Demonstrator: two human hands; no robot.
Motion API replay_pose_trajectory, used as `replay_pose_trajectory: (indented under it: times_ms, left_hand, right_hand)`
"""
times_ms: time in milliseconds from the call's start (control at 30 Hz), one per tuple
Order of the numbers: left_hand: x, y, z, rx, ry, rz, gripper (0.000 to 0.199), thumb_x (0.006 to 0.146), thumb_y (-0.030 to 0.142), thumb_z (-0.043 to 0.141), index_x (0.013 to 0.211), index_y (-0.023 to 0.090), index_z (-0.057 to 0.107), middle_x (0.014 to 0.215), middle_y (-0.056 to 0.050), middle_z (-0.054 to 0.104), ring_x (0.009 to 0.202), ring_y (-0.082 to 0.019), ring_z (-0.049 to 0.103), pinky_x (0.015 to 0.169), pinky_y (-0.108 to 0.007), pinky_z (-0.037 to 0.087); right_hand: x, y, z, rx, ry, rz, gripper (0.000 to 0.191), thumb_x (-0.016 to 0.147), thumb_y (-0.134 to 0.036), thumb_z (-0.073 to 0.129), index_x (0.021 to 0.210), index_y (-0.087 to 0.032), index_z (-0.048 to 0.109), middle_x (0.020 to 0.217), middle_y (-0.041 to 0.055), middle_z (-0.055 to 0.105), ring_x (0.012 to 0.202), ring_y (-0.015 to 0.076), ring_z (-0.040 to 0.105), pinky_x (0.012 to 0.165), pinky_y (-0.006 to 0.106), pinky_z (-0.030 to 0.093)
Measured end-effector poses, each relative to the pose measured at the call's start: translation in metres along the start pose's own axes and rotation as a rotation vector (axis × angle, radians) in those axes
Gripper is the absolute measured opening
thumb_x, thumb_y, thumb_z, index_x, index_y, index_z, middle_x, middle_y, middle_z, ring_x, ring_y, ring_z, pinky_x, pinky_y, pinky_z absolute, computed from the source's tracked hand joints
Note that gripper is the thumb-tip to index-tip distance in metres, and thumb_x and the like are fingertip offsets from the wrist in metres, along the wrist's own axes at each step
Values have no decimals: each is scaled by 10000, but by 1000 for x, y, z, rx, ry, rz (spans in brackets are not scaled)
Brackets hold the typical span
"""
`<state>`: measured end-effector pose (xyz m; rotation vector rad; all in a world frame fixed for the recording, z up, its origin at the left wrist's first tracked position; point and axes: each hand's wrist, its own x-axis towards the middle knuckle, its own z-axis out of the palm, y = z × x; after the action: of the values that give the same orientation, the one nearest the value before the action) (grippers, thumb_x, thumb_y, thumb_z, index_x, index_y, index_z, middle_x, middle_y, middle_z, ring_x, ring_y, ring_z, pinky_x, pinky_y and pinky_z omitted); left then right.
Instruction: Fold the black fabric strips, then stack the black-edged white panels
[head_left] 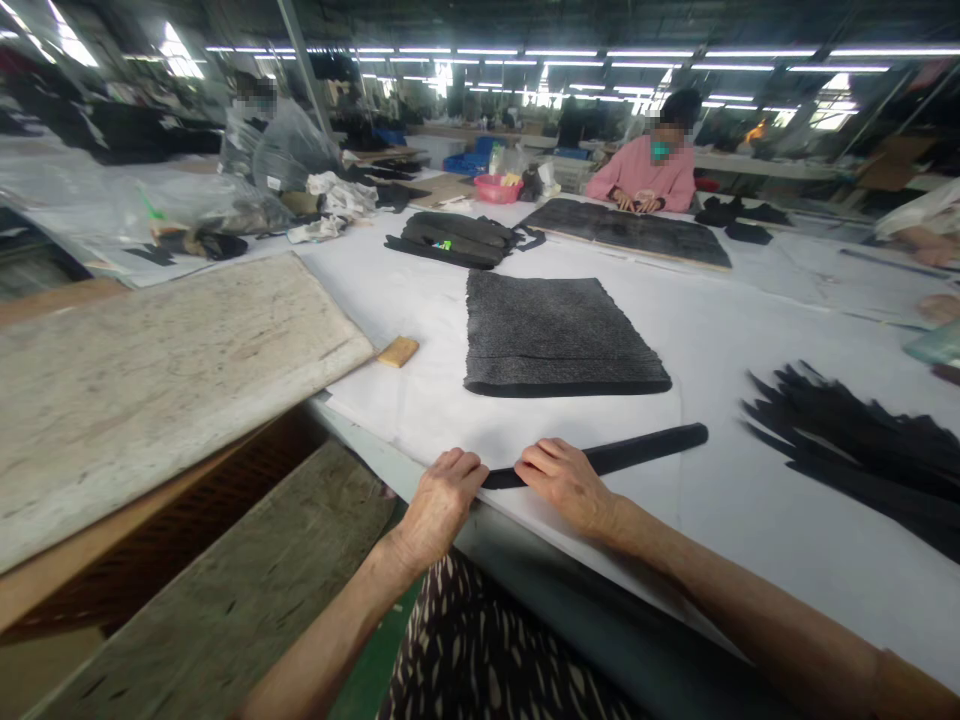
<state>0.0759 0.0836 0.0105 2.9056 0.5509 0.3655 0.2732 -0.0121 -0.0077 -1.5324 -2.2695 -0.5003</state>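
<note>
A narrow black fabric strip (pixel 645 446) lies slantwise near the front edge of the white-covered table (pixel 420 420). My left hand (pixel 448 497) is closed on the strip's left end, fingers curled over it. A little to the right, my right hand (pixel 568 482) grips the same strip with bent fingers, and the rest of it runs out beyond that hand to the right. Just behind lies a dark grey knitted panel (pixel 559 330) with a black band along its near edge. Both thumbs are mostly hidden.
Black strips (pixel 855 440) lie fanned at the right. A dark fabric pile (pixel 457 238) and a pink basket (pixel 498 188) stand farther back. At left are a stained board (pixel 165 370) and a small yellowish block (pixel 397 351). A person in pink (pixel 646 172) works across the table.
</note>
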Motion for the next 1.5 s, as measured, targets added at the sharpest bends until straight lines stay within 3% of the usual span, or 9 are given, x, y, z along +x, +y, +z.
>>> replay_pose_trajectory:
  times_ms: [200, 433, 700, 900, 1133, 1367, 1500]
  left_hand:
    - [-2, -3, 3, 56, 34, 76, 251, 891, 40, 391, 917, 135, 623, 912, -83, 596, 850, -229, 497, 773, -353, 481]
    - [-3, -2, 2, 162, -18, 147, 173, 902, 95, 441, 945, 118, 607, 906, -90, 586, 835, -232, 491, 777, -356, 470]
    - [-7, -5, -1, 197, -51, 229, 235, 898, 77, 429, 1075, 93, 583, 950, -98, 604, 855, -231, 514, 793, -365, 484]
    - [-19, -11, 5, 43, 157, 147, 375, 830, -37, 359, 1072, 130, 592, 1010, -97, 618, 922, -216, 531, 817, -336, 511]
    - [-29, -11, 13, -67, 312, 85, 409, 785, -71, 349, 1019, 114, 629, 1006, -109, 626, 925, -204, 552, 814, -318, 529]
    - [-30, -11, 16, -194, 358, 10, 402, 824, -21, 336, 1000, 151, 653, 1000, -102, 641, 939, -193, 597, 824, -318, 535]
    - [-35, -2, 14, -324, 534, -178, 320, 888, 95, 364, 983, 165, 661, 1062, -111, 642, 1001, -199, 605, 867, -326, 506]
  right_hand:
    - [-2, 1, -6, -15, -48, -56, 212, 842, -3, 446, 800, -138, 603, 772, 34, 557, 729, 163, 441, 671, 302, 363]
    - [-3, 3, -7, -41, -86, -105, 202, 835, 4, 452, 844, -135, 598, 816, 36, 567, 738, 164, 442, 676, 305, 356]
    - [4, -4, -11, -69, -211, -85, 217, 919, -100, 429, 1082, -185, 544, 830, 28, 534, 735, 164, 439, 672, 314, 328]
    - [3, -5, -13, -78, -230, -45, 248, 902, -101, 461, 1113, -181, 563, 890, 51, 550, 790, 176, 464, 708, 318, 364]
    - [-3, -2, -16, -69, -199, -28, 278, 865, -61, 487, 1098, -171, 591, 866, 49, 555, 785, 180, 471, 709, 314, 382]
    - [-11, -2, -21, -101, -212, -29, 302, 848, -40, 485, 1104, -170, 579, 876, 55, 567, 781, 183, 483, 701, 326, 381]
    - [3, -14, -19, -82, -226, -68, 241, 878, -76, 481, 1078, -175, 574, 885, 56, 567, 808, 185, 495, 722, 329, 387]
